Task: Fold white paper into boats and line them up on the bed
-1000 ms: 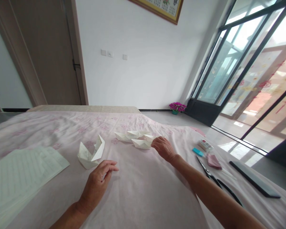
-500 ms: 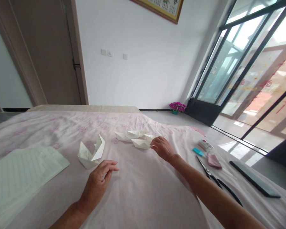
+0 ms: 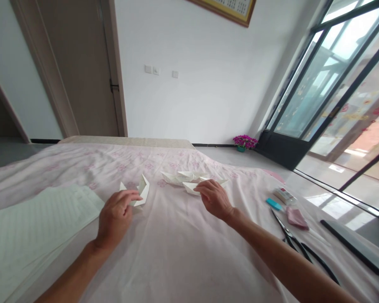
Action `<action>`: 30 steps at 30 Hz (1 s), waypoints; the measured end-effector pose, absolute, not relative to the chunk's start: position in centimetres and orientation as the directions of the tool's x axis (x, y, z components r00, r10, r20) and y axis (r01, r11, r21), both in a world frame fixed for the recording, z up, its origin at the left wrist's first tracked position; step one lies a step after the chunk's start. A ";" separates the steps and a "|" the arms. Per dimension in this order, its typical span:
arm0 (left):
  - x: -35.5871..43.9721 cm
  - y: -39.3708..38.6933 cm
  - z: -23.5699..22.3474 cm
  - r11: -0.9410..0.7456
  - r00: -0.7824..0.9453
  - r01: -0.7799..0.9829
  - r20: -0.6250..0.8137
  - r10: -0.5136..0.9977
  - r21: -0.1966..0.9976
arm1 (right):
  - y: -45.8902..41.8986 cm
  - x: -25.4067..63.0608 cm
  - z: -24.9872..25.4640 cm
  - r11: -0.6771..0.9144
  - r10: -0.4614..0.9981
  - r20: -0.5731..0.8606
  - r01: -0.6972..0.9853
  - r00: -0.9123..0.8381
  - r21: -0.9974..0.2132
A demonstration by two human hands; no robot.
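A folded white paper boat [image 3: 144,192] stands on the pink bedsheet [image 3: 177,248] at the left. My left hand [image 3: 116,212] is closed on its near side, and the fingers cover much of the hull. Further right, several more paper boats [image 3: 176,178] sit close together in a cluster. Over the nearest one, a small paper boat [image 3: 189,187], my right hand [image 3: 215,198] is bent with its fingertips closed at the right end. The fingers hide that end and part of the boats behind.
Lined paper sheets [image 3: 47,227] lie at the left. On the right are scissors [image 3: 290,235], a blue eraser [image 3: 273,204], a small white box [image 3: 284,195], a pink cloth [image 3: 297,217] and a dark flat case [image 3: 353,246]. Pink flowers [image 3: 245,142] stand on the floor beyond.
My left hand has moved left and away from me, onto the single boat, which has shifted slightly. My right hand has slid a little left over the nearest boat. The view has turned left.
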State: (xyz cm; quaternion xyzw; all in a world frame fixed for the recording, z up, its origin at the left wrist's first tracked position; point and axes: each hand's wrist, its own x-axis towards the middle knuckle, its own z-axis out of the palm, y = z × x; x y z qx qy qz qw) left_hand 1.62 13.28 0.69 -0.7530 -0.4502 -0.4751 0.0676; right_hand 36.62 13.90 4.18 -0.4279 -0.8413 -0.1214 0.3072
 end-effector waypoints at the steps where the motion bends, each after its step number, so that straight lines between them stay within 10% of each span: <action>1: 0.5 13.9 0.9 -0.533 0.140 0.788 0.754 0.642 0.308 | 13.6 35.3 4.3 0.639 0.639 0.615 0.764 -0.462 -0.090; 15: -3.0 15.7 1.8 -0.574 0.474 0.817 0.513 0.716 0.045 | 11.3 22.5 1.5 0.583 0.811 0.463 0.554 -0.356 -0.595; 30: 2.8 10.3 2.5 -0.689 0.614 0.713 0.592 0.522 -0.133 | 11.9 23.7 1.7 0.623 0.720 0.632 0.667 -0.287 -0.407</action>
